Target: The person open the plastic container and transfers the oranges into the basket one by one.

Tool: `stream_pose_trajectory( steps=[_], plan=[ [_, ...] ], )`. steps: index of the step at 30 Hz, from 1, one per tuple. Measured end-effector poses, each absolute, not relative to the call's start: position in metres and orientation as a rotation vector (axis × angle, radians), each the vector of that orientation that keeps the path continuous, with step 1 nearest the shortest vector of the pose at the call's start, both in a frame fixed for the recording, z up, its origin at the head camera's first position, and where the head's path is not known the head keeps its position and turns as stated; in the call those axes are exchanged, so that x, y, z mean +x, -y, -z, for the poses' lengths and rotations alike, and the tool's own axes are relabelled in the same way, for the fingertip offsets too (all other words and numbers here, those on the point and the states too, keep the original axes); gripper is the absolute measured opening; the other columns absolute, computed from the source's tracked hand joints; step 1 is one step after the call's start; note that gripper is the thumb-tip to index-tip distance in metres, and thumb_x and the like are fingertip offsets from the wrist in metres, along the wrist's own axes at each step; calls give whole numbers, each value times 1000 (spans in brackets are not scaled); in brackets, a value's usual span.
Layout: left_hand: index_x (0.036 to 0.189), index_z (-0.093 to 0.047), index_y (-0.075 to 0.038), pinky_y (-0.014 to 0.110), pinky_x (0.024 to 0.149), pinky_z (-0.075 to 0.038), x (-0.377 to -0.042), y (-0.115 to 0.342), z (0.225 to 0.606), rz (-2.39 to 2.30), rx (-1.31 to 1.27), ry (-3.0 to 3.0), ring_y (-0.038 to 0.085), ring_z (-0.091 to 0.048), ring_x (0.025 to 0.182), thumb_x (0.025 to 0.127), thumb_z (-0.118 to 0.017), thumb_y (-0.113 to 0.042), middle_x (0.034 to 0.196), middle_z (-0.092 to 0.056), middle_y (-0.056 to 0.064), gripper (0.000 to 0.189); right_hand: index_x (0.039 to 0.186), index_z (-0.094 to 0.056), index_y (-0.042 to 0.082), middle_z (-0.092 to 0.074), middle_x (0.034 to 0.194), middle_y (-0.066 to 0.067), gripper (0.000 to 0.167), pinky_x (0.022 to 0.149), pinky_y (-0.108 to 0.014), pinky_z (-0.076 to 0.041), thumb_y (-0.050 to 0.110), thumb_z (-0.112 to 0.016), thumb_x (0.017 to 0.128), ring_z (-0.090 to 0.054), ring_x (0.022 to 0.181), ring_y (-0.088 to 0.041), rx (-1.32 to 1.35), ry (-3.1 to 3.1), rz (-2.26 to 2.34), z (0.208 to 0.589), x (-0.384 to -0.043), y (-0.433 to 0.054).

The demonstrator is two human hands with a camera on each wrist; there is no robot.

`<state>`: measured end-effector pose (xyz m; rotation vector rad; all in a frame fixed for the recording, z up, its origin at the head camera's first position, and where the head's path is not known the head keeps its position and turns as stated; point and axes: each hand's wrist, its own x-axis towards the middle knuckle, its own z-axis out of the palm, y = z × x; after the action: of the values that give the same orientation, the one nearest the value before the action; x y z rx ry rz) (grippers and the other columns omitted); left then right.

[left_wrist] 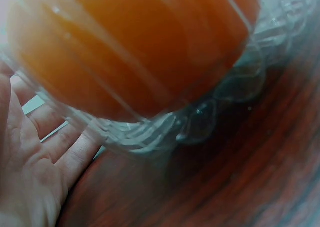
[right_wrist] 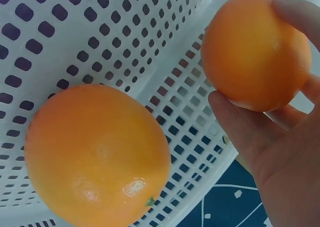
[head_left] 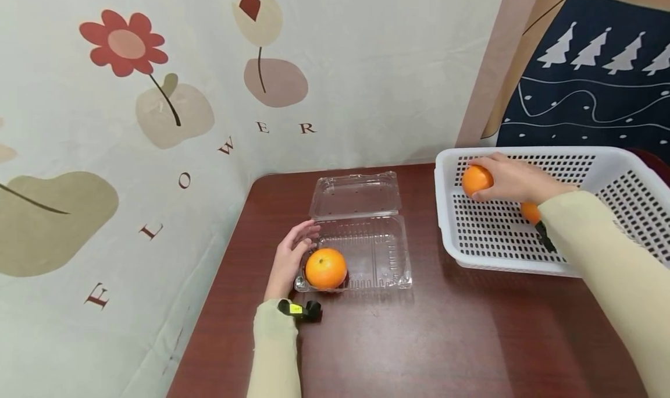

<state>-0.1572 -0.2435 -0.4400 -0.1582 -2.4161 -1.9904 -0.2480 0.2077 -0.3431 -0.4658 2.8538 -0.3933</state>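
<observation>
My right hand (head_left: 510, 177) grips an orange (head_left: 477, 180) over the left part of a white perforated basket (head_left: 450, 229). In the right wrist view, thumb and fingers wrap this orange (right_wrist: 255, 52), while a second orange (right_wrist: 97, 157) lies in the basket nearby. My forearm partly covers that second orange (head_left: 530, 212) in the head view. My left hand (head_left: 287, 261) rests along the left side of a clear plastic clamshell box (head_left: 374, 252), fingers loosely extended at its wall. One orange (head_left: 326, 268) sits in the box's front left corner.
The box's lid (head_left: 356, 195) lies folded back toward the wall. Box and basket stand on a dark red wooden table (head_left: 419, 340). A flower-printed curtain (head_left: 366, 66) rises behind and to the left, and a dark blue tree-patterned cloth (head_left: 602, 95) hangs behind the basket.
</observation>
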Motion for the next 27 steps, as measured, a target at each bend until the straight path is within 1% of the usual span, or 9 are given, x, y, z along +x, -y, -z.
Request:
stream_pose_trajectory(
  steps=[4, 8, 10, 13, 16, 20, 24, 27],
  plan=[
    [128, -48, -21, 32, 89, -44, -161, 247, 451, 1949, -168, 2424, 18, -51, 108, 92, -46, -11, 120, -55, 1, 37, 135, -35, 12, -32, 130, -21, 79, 79, -58, -38, 48, -66, 73, -43, 100, -36, -454, -2854, 382, 345, -249, -207],
    [127, -48, -21, 33, 89, -44, -162, 247, 454, 1934, -178, 2418, 17, -51, 107, 92, -46, -11, 119, -55, 1, 36, 134, -35, 10, -36, 123, -19, 78, 74, -54, -41, 48, -66, 73, -45, 93, -34, -443, -2853, 370, 348, -248, -208],
    [127, -48, -20, 31, 89, -44, -162, 247, 453, 1941, -181, 2413, 17, -51, 107, 92, -46, -11, 119, -55, 2, 36, 134, -36, 10, -37, 121, -18, 78, 72, -52, -41, 49, -65, 73, -45, 91, -33, -441, -2853, 366, 350, -249, -208],
    [128, -47, -16, 33, 90, -43, -158, 243, 442, 1965, -172, 2418, 22, -50, 109, 92, -45, -9, 121, -54, 6, 37, 133, -36, 9, -37, 123, -19, 77, 76, -54, -39, 49, -64, 74, -45, 94, -33, -431, -2850, 359, 354, -250, -209],
    [129, -47, -15, 34, 91, -42, -159, 244, 442, 1981, -166, 2420, 24, -49, 110, 92, -45, -8, 122, -53, 8, 37, 133, -37, 8, -36, 126, -20, 76, 79, -58, -38, 48, -64, 74, -44, 97, -35, -427, -2847, 354, 357, -251, -209],
    [127, -48, -22, 33, 90, -43, -163, 247, 454, 1964, -154, 2426, 18, -50, 108, 92, -46, -10, 120, -55, 1, 37, 134, -38, 10, -36, 126, -21, 76, 80, -59, -37, 47, -65, 73, -44, 99, -35, -432, -2847, 346, 360, -251, -208],
    [127, -49, -22, 31, 89, -44, -162, 248, 452, 1960, -157, 2421, 18, -51, 108, 92, -46, -10, 119, -55, 0, 37, 133, -38, 9, -36, 124, -21, 76, 75, -54, -40, 44, -67, 73, -45, 96, -34, -428, -2844, 369, 362, -252, -206],
    [127, -49, -19, 32, 89, -44, -160, 246, 445, 1980, -158, 2416, 21, -50, 109, 92, -46, -8, 119, -55, 3, 37, 133, -37, 8, -36, 123, -22, 76, 74, -52, -41, 43, -68, 73, -45, 94, -34, -411, -2823, 413, 364, -252, -206]
  ],
)
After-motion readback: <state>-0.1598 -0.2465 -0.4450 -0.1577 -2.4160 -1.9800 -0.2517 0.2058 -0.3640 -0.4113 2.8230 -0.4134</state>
